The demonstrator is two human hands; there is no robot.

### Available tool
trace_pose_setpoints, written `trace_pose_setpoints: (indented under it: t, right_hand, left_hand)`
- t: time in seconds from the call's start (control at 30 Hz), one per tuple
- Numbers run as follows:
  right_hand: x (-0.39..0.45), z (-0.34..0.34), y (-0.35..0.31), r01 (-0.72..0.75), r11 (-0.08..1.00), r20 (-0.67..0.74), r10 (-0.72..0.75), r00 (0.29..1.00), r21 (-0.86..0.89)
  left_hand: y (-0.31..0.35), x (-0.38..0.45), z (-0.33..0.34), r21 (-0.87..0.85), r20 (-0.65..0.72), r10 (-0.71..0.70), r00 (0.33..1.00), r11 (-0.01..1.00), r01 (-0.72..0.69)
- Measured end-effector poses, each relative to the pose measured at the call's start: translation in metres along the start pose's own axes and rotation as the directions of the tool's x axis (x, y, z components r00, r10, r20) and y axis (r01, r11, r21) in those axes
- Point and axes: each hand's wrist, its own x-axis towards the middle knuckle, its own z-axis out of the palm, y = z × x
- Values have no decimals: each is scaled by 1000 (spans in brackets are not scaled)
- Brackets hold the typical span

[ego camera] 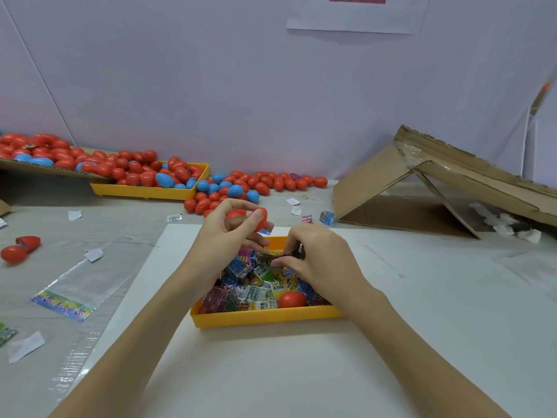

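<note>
Left hand (229, 227) grips red egg half (261, 220) above yellow tray (265, 318); right hand (313, 254) pinches small packet (272, 254) over it. Not yet filled; many packets left, egg pile (229, 188) behind.

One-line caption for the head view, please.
Left hand holds a red egg, right hand pinches a small packet above a yellow tray of packets.

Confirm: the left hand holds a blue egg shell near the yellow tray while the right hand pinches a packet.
Wrong colour: the head view shows the egg shell in the left hand is red. The yellow tray and the right hand pinching a packet are right.
</note>
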Motion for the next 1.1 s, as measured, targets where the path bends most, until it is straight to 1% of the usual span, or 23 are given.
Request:
trace_pose_setpoints:
  t: [0.03,0.1,0.2,0.27,0.33,0.47,0.67,0.77,0.9,0.93,0.97,1.0,1.03,1.07,1.1]
  right_hand:
    - [1,-1,1,-28,1000,5,28,1000,6]
    - [1,-4,3,-63,995,-9,64,998,74]
    - [-1,-9,8,-90,970,-60,106,993,226]
    - [-3,-13,10,-109,946,-69,136,988,306]
    - [-4,-17,12,-118,930,-52,145,988,349]
    - [-5,-21,13,-104,950,0,109,994,295]
    - [-6,-19,9,-109,974,61,99,993,197]
    - [-5,-20,9,-105,976,103,87,991,189]
    - [-6,-18,10,-39,980,102,19,995,193]
    - [-7,-17,10,-27,979,97,8,995,200]
    - [-7,-17,11,-18,978,94,-1,996,210]
    - [-7,-17,12,-10,976,92,-10,996,218]
    - [-7,-16,12,-2,974,92,-19,996,225]
    - [-8,-16,13,7,971,92,-30,995,237]
    - [-8,-16,13,17,966,93,-42,995,257]
  left_hand:
    - [0,0,0,-2,4,-9,1000,1000,9]
    - [-1,1,-1,-30,10,-40,999,999,40]
    - [-5,5,-2,-137,25,-98,995,985,100]
    - [-7,8,-3,-203,25,-122,992,971,124]
    - [-8,10,-4,-196,13,-125,992,973,125]
    - [-9,12,-5,-161,-6,-143,990,977,140]
    - [-9,10,-3,-115,-5,-158,987,981,156]
    - [-7,8,-1,-47,-19,-141,990,989,140]
    - [-7,6,2,16,-21,-113,993,993,113]
    - [-7,4,2,87,-5,-69,998,994,69]
    - [-8,2,2,227,25,17,1000,974,-22]
    - [-9,-1,2,395,76,126,989,907,-146]
    - [-11,-4,3,532,141,219,965,806,-261]
    - [-12,-6,3,635,205,283,937,690,-347]
    - [-14,-7,3,692,251,314,916,603,-396]
